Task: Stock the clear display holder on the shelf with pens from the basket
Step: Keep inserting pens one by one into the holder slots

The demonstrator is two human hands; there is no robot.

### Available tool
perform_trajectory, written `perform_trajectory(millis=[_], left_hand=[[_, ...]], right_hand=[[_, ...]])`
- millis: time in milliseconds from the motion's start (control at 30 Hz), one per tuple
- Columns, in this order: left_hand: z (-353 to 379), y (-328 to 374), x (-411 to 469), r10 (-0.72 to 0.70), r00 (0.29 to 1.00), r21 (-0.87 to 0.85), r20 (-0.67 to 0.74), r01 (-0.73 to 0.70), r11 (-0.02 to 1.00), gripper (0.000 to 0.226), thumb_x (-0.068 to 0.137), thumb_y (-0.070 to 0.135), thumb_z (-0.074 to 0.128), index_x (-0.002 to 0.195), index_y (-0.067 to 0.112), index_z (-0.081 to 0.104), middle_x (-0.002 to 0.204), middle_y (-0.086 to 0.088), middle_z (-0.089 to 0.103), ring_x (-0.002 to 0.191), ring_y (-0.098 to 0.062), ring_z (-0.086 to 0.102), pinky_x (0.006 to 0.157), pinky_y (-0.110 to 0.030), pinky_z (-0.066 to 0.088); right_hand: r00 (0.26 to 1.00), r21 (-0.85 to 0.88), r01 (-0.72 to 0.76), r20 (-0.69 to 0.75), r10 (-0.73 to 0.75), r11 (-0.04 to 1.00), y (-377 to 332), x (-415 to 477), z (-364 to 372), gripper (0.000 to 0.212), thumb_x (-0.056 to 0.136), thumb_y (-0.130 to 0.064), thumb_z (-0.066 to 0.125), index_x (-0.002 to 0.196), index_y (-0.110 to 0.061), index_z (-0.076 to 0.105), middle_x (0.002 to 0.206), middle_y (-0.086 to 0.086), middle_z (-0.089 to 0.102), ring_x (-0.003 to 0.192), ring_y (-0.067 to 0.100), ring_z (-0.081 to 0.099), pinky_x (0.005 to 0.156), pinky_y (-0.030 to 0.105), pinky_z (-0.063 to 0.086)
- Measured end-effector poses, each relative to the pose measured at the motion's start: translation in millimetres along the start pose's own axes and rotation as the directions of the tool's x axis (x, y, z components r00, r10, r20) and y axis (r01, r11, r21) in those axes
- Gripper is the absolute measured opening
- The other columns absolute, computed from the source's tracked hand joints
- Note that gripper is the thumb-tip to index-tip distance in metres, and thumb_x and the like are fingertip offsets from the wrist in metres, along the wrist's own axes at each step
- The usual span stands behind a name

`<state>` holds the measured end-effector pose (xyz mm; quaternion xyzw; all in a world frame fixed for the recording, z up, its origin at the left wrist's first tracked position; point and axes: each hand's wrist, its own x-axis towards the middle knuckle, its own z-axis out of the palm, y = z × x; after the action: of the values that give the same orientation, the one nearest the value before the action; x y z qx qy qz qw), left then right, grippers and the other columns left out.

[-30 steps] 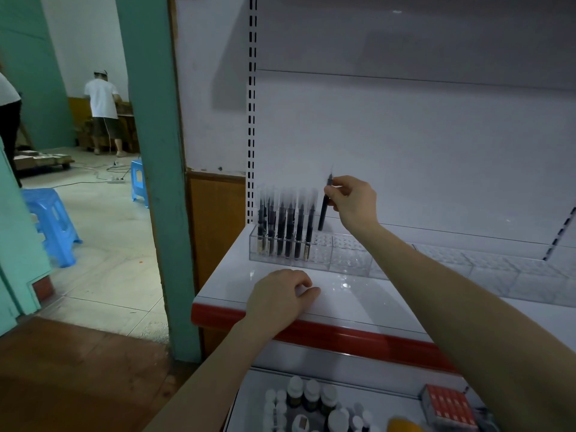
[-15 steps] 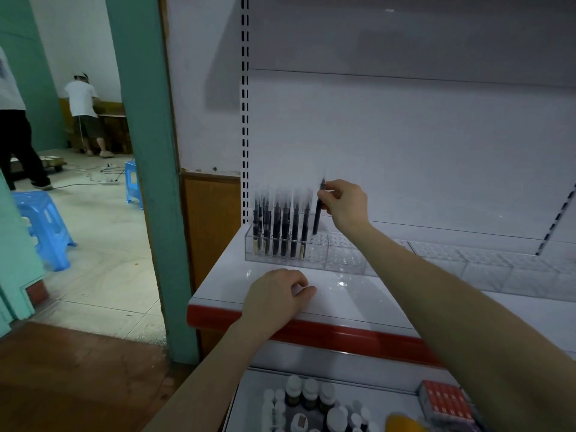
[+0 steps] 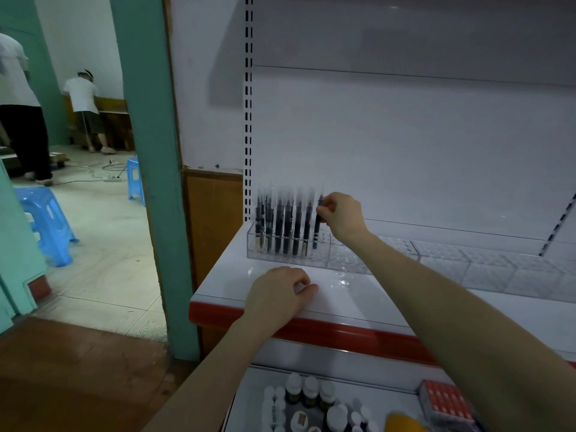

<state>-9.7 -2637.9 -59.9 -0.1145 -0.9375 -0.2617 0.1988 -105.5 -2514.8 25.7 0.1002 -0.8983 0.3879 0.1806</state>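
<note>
In the head view, the right hand [image 3: 341,218] pinches a dark pen [image 3: 317,227] near its upper part between thumb and curled fingers. The pen stands almost upright. Its lower end is inside the clear display holder [image 3: 343,255], just to the right of the row of pens [image 3: 282,229] that fills the holder's left end. The hand is on the right side of the pen, and the row is on the pen's left, very close to it.

The left hand [image 3: 280,294] rests on the white shelf [image 3: 358,294] in front of the holder, with knuckles up and fingers curled under. I cannot tell if anything is inside the curl.

To the right of the held pen the holder shows only open cells, running far along the shelf. Just left of the row stands the perforated upright [image 3: 248,120]. The shelf front ends in a red edge strip [image 3: 343,333], and below it are small bottles [image 3: 308,391] and a red box [image 3: 442,400]
</note>
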Motion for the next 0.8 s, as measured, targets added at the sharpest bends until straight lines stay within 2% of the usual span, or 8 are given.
perform_trajectory(millis=[167,367,467,533,600,700,800], left_hand=[[1.7,-1.7,0.7,-0.007,1.000,0.004,0.003,0.007,1.000,0.030,0.090,0.043,0.052,0.106,0.021,0.066,0.107,0.005,0.065,0.099,-0.011,0.055,0.086,-0.022,0.040],[1.3,-0.3,0.2,0.002,1.000,0.017,0.001,-0.002,1.000,0.029,0.090,0.042,0.052,0.104,0.020,0.066,0.104,0.004,0.065,0.097,-0.012,0.055,0.085,-0.023,0.041],[0.4,1.2,-1.1,0.001,1.000,0.028,0.001,-0.001,1.000,0.029,0.091,0.040,0.051,0.102,0.019,0.067,0.102,0.003,0.066,0.094,-0.012,0.056,0.083,-0.022,0.041],[-0.8,2.8,-2.0,-0.001,1.000,0.030,0.002,0.001,1.000,0.028,0.092,0.040,0.049,0.101,0.019,0.066,0.100,0.002,0.066,0.093,-0.012,0.057,0.081,-0.022,0.041],[-2.6,4.6,-3.9,-0.001,1.000,0.014,0.000,0.001,1.000,0.030,0.093,0.039,0.047,0.107,0.017,0.063,0.104,0.000,0.065,0.097,-0.015,0.058,0.085,-0.025,0.042],[-4.4,8.6,-11.7,0.058,0.993,0.013,-0.104,-0.056,0.998,0.035,0.095,0.035,0.048,0.118,0.012,0.060,0.114,-0.005,0.063,0.105,-0.019,0.056,0.090,-0.026,0.038],[-8.3,13.8,-26.8,0.237,0.913,-0.002,-0.332,-0.251,0.968,0.029,0.092,0.024,0.054,0.103,0.000,0.066,0.100,-0.014,0.068,0.094,-0.025,0.061,0.083,-0.025,0.040]], right_hand=[[1.000,0.015,-0.024,0.002,0.024,1.000,2.9,-2.9,4.1,0.023,0.093,-0.012,0.054,0.108,0.004,0.061,0.103,0.022,0.066,0.097,0.033,0.063,0.090,0.042,0.050],[0.996,-0.049,-0.075,0.048,0.078,0.996,-1.2,-6.8,-4.4,0.031,0.092,-0.015,0.056,0.115,0.007,0.057,0.109,0.022,0.065,0.104,0.033,0.060,0.090,0.036,0.048],[0.995,0.000,-0.103,0.006,0.103,0.995,1.2,-18.7,-11.7,0.038,0.092,-0.016,0.057,0.121,0.008,0.052,0.111,0.023,0.064,0.107,0.033,0.058,0.091,0.035,0.046],[0.994,0.061,-0.100,-0.045,0.103,0.993,3.7,-32.3,-17.8,0.036,0.092,-0.017,0.056,0.121,0.004,0.054,0.108,0.019,0.065,0.105,0.029,0.060,0.091,0.031,0.045],[0.989,0.134,-0.079,-0.110,0.094,0.988,5.2,-49.0,-24.5,0.029,0.092,-0.016,0.054,0.116,0.000,0.057,0.101,0.015,0.067,0.100,0.027,0.063,0.091,0.034,0.048],[0.976,0.261,-0.014,-0.206,0.070,0.965,3.1,-84.8,-36.3,0.018,0.092,-0.012,0.052,0.105,-0.003,0.061,0.084,0.006,0.066,0.085,0.021,0.066,0.085,0.036,0.054],[0.963,0.390,0.074,-0.266,0.035,0.918,2.0,-136.1,-45.4,0.007,0.092,-0.010,0.053,0.090,-0.011,0.060,0.075,0.001,0.066,0.077,0.019,0.068,0.078,0.034,0.056]])
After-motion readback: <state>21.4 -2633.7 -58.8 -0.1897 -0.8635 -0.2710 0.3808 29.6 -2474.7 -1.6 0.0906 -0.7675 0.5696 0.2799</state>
